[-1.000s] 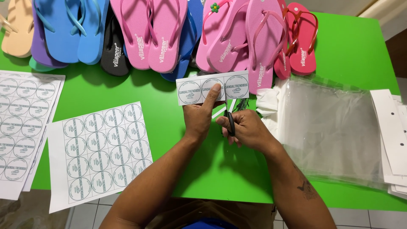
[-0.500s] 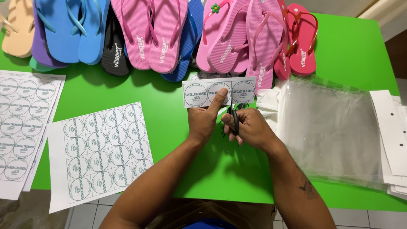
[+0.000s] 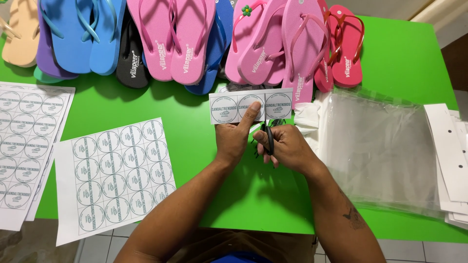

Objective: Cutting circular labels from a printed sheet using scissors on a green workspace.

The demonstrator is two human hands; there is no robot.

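— What do the hands hold?
— The left hand [image 3: 234, 139] pinches a paper strip [image 3: 251, 106] of round labels. The right hand [image 3: 287, 146] is closed around black scissors [image 3: 269, 139], just below the strip.
— And farther?
— A row of flip-flops [image 3: 190, 41] lies on the green table [image 3: 399, 63].

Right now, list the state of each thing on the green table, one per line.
label strip: cut loose from its sheet, pinched by the left hand.
scissors: gripped in the right hand, blades at the strip's lower edge.
label sheet: lying flat, uncut rows of round labels.
second label sheet: flat at the left edge.
flip-flops: lined up, overlapping, along the far edge.
clear bags: stacked flat, empty.
white cards: stacked at the right edge.
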